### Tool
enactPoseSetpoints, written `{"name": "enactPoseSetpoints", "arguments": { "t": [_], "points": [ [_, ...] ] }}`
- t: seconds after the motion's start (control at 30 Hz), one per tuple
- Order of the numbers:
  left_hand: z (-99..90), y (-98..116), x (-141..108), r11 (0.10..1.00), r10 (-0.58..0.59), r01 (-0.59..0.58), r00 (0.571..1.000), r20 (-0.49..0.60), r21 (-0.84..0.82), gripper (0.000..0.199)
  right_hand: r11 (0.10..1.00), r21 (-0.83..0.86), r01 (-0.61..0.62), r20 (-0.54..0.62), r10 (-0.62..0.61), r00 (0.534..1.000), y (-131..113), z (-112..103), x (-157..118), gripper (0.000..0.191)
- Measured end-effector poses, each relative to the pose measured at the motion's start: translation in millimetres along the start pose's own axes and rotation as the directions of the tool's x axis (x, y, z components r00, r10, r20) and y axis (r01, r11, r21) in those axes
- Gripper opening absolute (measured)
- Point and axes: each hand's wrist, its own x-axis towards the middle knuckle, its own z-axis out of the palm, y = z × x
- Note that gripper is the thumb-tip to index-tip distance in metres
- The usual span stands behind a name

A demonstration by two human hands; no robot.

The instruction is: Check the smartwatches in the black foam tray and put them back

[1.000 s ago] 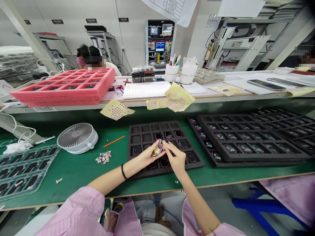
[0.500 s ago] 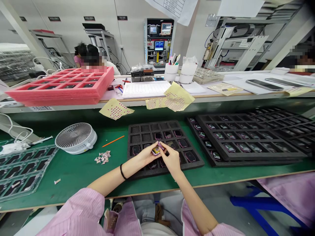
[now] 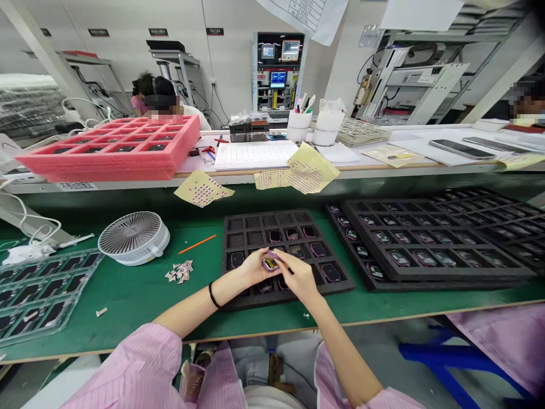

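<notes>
The left hand [image 3: 254, 269] grips a watch [image 3: 270, 263] between thumb and fingers, its yellow inside showing. The right hand [image 3: 298, 275] has its fingertips at the watch's right upper edge; whether they pinch it, I cannot tell. Below lies the foam tray [image 3: 340, 284].

A pale wall [image 3: 234, 34] fills the background from 10 to 12 o'clock, with dark label plates [image 3: 158, 32] along it, a grey stand [image 3: 174, 58] at 11, a cabinet [image 3: 278, 79] with lit screens at 12, a slanting white post [image 3: 38, 45] at 10 and a pale metal frame [image 3: 451, 74] at 2. Bright, even light falls on a raised shelf [image 3: 242, 176] running from 9 to 3 o'clock behind the green table [image 3: 140, 301]. Grey floor [image 3: 383, 352] shows at 5 o'clock, with part of a blue stool [image 3: 447, 353] at 4.
</notes>
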Motion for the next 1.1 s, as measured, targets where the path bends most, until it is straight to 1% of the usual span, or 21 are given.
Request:
{"name": "enactPoseSetpoints", "arguments": {
  "t": [0.07, 0.1, 0.2, 0.3, 0.37, 0.43, 0.53, 0.63, 0.77, 0.83, 0.93, 1.0, 1.1],
  "points": [
    [0.4, 1.3, -1.8, 1.000, -0.027, 0.027, 1.000, -0.017, 0.002, 0.035, 0.995, 0.035, 0.095, 0.101, -0.098, 0.990, -0.3, -1.2, 1.3, 0.033],
    [0.1, 1.8, -2.2, 0.999, -0.038, 0.038, 0.999, -0.024, 0.006, 0.036, 0.991, 0.056, 0.123, 0.145, -0.130, 0.981, -0.8, -2.2, 1.9, 0.034],
    [-1.1, 2.9, -3.1, 0.999, -0.047, 0.048, 0.998, -0.032, 0.012, 0.035, 0.984, 0.117, 0.132, 0.234, -0.156, 0.960, -2.9, -6.6, 2.6, 0.038],
    [0.1, 4.1, -4.9, 0.997, -0.054, 0.054, 0.998, -0.021, 0.046, 0.036, 0.983, 0.142, 0.112, 0.281, -0.148, 0.948, -4.9, -10.5, 1.9, 0.048],
    [2.2, 4.8, -6.6, 0.995, -0.059, 0.060, 0.998, -0.010, 0.085, 0.038, 0.985, 0.134, 0.109, 0.290, -0.144, 0.946, -5.1, -11.2, 1.1, 0.055],
    [4.3, 5.3, -8.2, 0.989, -0.072, 0.072, 0.997, -0.001, 0.126, 0.039, 0.989, 0.106, 0.103, 0.283, -0.130, 0.950, -4.2, -9.8, 0.0, 0.058],
    [5.6, 6.9, -9.8, 0.984, -0.080, 0.074, 0.996, 0.027, 0.161, 0.039, 0.996, 0.043, 0.083, 0.243, -0.091, 0.966, -2.0, -5.1, -2.0, 0.054],
    [5.3, 10.2, -10.9, 0.986, -0.073, 0.062, 0.995, 0.069, 0.157, 0.038, 0.998, -0.012, 0.068, 0.180, -0.064, 0.982, 0.0, 0.1, -4.3, 0.048],
    [7.3, 11.0, -12.5, 0.984, -0.067, 0.042, 0.988, 0.139, 0.176, 0.040, 0.998, -0.042, 0.047, 0.030, -0.046, 0.999, 0.1, 4.3, -5.2, 0.045],
    [10.1, 5.8, -13.7, 0.986, 0.002, -0.031, 0.984, 0.178, 0.161, 0.035, 0.999, -0.042, 0.008, -0.075, -0.011, 0.997, -1.5, 4.8, -4.1, 0.043],
    [14.9, -7.9, -16.0, 0.974, 0.173, -0.196, 0.967, 0.188, 0.111, 0.023, 0.998, -0.043, -0.045, -0.207, 0.035, 0.978, -5.2, 4.1, -1.4, 0.041],
    [17.3, -16.6, -17.4, 0.957, 0.255, -0.276, 0.948, 0.193, 0.092, 0.018, 0.998, -0.046, -0.044, -0.255, 0.031, 0.967, -7.5, 3.3, -0.2, 0.042],
    [17.9, -23.5, -16.8, 0.946, 0.291, -0.313, 0.936, 0.198, 0.089, 0.018, 0.999, -0.044, -0.018, -0.284, 0.005, 0.959, -9.5, 2.9, -0.2, 0.044]
  ]
}}
